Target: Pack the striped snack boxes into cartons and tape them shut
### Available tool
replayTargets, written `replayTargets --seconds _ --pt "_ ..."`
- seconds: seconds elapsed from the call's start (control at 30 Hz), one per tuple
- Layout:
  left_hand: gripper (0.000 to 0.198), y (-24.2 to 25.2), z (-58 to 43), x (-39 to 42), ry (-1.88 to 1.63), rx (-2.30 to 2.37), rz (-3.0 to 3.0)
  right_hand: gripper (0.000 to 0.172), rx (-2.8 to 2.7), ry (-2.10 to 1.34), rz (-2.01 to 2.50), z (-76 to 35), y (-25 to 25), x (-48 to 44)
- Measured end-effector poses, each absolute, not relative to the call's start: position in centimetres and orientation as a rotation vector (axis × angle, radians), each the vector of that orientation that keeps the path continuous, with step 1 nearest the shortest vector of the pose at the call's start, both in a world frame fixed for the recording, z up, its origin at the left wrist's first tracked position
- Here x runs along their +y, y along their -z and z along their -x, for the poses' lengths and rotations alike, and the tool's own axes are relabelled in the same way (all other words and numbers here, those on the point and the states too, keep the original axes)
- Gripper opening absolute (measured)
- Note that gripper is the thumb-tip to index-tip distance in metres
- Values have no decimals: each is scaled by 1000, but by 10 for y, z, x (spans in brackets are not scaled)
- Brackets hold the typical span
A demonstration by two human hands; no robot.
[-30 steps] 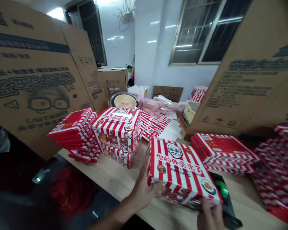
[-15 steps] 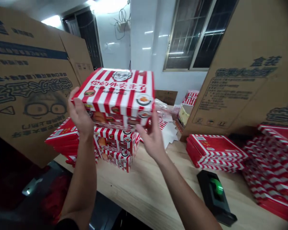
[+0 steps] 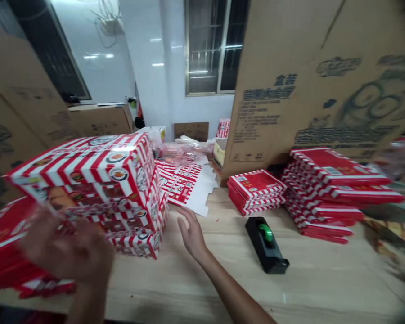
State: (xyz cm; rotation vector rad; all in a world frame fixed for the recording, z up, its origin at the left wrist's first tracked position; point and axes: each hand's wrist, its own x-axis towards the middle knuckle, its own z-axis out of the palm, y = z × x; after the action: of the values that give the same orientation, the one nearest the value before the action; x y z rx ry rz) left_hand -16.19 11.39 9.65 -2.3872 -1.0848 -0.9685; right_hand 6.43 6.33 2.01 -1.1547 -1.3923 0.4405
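Observation:
A red-and-white striped food box (image 3: 84,166) sits on top of a stack of the same boxes (image 3: 135,245) at the left of the table. My left hand (image 3: 67,247) is in front of this stack, smeared by motion, so its fingers are unclear. Just right of the stack, my right hand (image 3: 192,234) is open and holds nothing, its fingers stretched out near a flat unfolded box sheet (image 3: 180,186). Partly behind my left hand lies a pile of flat red boxes (image 3: 6,229).
A black tape dispenser (image 3: 268,247) with green tape stands right of my right hand. Behind it are a short pile of flat boxes (image 3: 256,184) and a taller one (image 3: 330,180). Large cardboard cartons (image 3: 270,130) rise at the back, with clear plastic bags (image 3: 182,153) nearby.
The striped box, held up in both hands before, now rests on the stack. My right hand has let go of it and come down beside it. The view has swung right.

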Motion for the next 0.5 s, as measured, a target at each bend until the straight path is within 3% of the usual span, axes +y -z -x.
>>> replayTargets --seconds 0.17,0.27,0.37,0.5 --pt "53 -12 15 144 499 -1220 2660 27 -1272 -527 1343 -110 49 -7" --pt "51 20 -37 158 430 -1290 2719 31 -1182 -648 1434 -130 71 -56" --pt "34 26 -45 179 446 -1406 2739 37 -955 -744 1525 -158 91 -94" --pt "19 -6 -35 210 630 -1680 2602 42 -737 -760 1536 -194 106 -117"
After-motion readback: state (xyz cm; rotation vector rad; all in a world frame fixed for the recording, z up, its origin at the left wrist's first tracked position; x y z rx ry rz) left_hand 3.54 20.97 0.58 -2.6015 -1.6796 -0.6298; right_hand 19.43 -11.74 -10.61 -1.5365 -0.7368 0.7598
